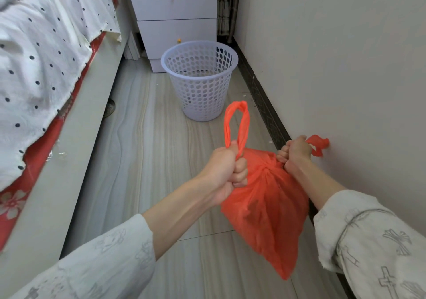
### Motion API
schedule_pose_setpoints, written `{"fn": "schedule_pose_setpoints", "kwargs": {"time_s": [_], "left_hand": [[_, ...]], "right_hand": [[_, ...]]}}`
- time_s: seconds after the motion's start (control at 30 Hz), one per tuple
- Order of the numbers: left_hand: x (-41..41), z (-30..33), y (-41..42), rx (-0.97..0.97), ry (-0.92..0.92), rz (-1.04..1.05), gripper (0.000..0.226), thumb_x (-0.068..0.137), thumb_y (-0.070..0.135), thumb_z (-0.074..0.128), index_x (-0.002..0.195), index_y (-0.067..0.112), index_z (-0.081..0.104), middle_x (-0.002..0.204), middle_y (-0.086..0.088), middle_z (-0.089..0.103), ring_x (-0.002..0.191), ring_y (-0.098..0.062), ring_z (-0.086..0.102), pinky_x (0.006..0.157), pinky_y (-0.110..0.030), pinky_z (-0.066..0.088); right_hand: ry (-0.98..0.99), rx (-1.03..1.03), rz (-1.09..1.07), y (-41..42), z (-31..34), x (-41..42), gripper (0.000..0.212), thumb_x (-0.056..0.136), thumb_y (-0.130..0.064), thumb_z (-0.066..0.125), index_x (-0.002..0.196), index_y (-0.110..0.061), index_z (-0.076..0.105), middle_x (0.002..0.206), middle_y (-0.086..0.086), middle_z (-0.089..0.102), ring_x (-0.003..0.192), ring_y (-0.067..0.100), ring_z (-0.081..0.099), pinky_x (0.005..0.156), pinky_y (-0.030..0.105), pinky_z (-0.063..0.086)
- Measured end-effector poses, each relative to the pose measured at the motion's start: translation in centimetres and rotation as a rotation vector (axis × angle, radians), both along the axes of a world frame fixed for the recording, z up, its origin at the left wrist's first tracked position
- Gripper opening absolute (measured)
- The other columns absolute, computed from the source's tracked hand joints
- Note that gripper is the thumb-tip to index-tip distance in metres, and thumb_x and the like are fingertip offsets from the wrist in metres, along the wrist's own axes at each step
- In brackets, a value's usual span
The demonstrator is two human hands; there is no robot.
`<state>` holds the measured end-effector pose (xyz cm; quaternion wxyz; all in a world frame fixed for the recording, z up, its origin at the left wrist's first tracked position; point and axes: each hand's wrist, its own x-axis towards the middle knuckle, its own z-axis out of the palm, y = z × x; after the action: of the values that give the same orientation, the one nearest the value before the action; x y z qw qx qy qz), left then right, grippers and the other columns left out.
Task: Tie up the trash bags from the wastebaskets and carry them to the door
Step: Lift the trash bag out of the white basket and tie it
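Trash bag: the orange trash bag (265,206) hangs in the air between the two fists, clear of the floor, its filled belly sagging below and toward the person.
Knot: a gathered twist of plastic (265,168) sits between the fists at the top of the bag; it looks crossed once, though whether it is locked I cannot tell.
Left hand: the left hand (227,169) is clenched round one handle, whose loop (237,126) stands up out of the top of the fist.
Right hand: the right hand (295,154) is clenched round the other handle, whose end (319,145) sticks out past the fist toward the wall (345,68).
Step in hand: judging by the two fists drawn apart, the tying of this bag, at the point of cinching the handles.
Next move: probably a firm pull outward to seat the knot, perhaps a second crossing; then one hand can take both loops for the carry to the door, which is not in view.
Wastebasket: the white perforated wastebasket (200,84) stands on the floor (149,160) well beyond the fists, with no liner showing.
Surroundings: a white drawer unit (175,10) is behind the basket; a bed with a dotted cover (34,57) runs to the left of the grip.
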<state>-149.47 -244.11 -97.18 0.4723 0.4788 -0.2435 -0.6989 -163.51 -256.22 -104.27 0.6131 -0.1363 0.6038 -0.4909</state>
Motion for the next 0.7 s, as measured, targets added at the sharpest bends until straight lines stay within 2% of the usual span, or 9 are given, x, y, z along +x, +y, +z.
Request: {"fn": "schedule_pose_setpoints", "kwargs": {"time_s": [0.17,0.23,0.3,0.37,0.43,0.53,0.63,0.7], "left_hand": [[2.4,0.1,-0.7,0.040,0.076,0.043,0.040,0.100,0.034,0.020,0.064,0.019,0.027,0.031,0.009,0.018,0.024,-0.004,0.015,0.034,-0.014,0.019],[3.7,0.0,-1.1,0.069,0.138,0.097,0.042,0.099,0.041,0.021,0.063,0.019,0.028,0.031,0.008,0.019,0.024,-0.004,0.017,0.034,-0.014,0.021],[4.3,0.1,-1.5,0.085,0.151,0.135,0.044,0.093,0.052,0.029,0.065,0.019,0.033,0.032,0.007,0.021,0.027,-0.005,0.019,0.035,-0.016,0.024],[4.4,0.0,-1.8,0.078,0.098,0.145,0.039,0.089,0.054,0.041,0.075,0.017,0.039,0.036,0.008,0.021,0.030,-0.006,0.020,0.036,-0.016,0.027],[4.1,-0.2,-1.8,0.057,0.017,0.118,0.030,0.090,0.043,0.047,0.079,0.016,0.042,0.037,0.009,0.021,0.031,-0.005,0.021,0.038,-0.016,0.028],[4.1,-0.5,-1.8,0.047,-0.076,0.076,0.033,0.096,0.039,0.037,0.072,0.016,0.041,0.035,0.009,0.023,0.030,-0.005,0.023,0.045,-0.021,0.029],[4.7,-0.3,-2.1,0.031,-0.108,0.076,0.043,0.097,0.042,0.028,0.063,0.017,0.034,0.033,0.008,0.028,0.032,-0.009,0.033,0.053,-0.026,0.031],[5.1,0.0,-2.2,0.025,-0.098,0.079,0.045,0.098,0.042,0.027,0.061,0.016,0.035,0.035,0.005,0.035,0.039,-0.013,0.041,0.057,-0.028,0.037]], "right_hand": [[-0.104,-0.021,0.176,0.7,1.2,-0.4,0.054,0.098,-0.039,0.018,0.047,-0.020,0.020,0.026,-0.007,0.013,0.020,0.008,0.011,0.032,0.007,0.009],[-0.166,-0.037,0.255,1.1,1.7,-0.6,0.061,0.098,-0.044,0.022,0.042,-0.020,0.022,0.028,-0.006,0.014,0.021,0.009,0.012,0.034,0.009,0.010],[-0.185,-0.050,0.358,1.5,2.5,-0.2,0.056,0.097,-0.047,0.029,0.047,-0.020,0.026,0.030,-0.007,0.016,0.022,0.008,0.014,0.034,0.010,0.012],[-0.150,-0.065,0.456,1.8,3.2,0.6,0.046,0.095,-0.039,0.039,0.053,-0.019,0.033,0.033,-0.007,0.022,0.024,0.006,0.017,0.035,0.012,0.014],[-0.065,-0.082,0.551,2.4,3.5,1.6,0.032,0.092,-0.020,0.042,0.061,-0.019,0.035,0.044,-0.005,0.028,0.027,0.005,0.021,0.035,0.015,0.016],[-0.001,-0.094,0.618,3.5,3.4,3.0,0.027,0.090,-0.002,0.035,0.066,-0.015,0.034,0.059,0.000,0.029,0.035,0.005,0.026,0.035,0.017,0.018],[-0.032,-0.091,0.644,4.1,3.1,3.5,0.027,0.100,-0.011,0.029,0.075,-0.011,0.038,0.065,0.004,0.037,0.048,0.010,0.031,0.035,0.017,0.022],[0.125,-0.120,0.774,4.4,2.8,3.6,0.027,0.101,-0.014,0.029,0.078,-0.010,0.043,0.065,0.005,0.042,0.044,0.010,0.038,0.035,0.017,0.025]]}}
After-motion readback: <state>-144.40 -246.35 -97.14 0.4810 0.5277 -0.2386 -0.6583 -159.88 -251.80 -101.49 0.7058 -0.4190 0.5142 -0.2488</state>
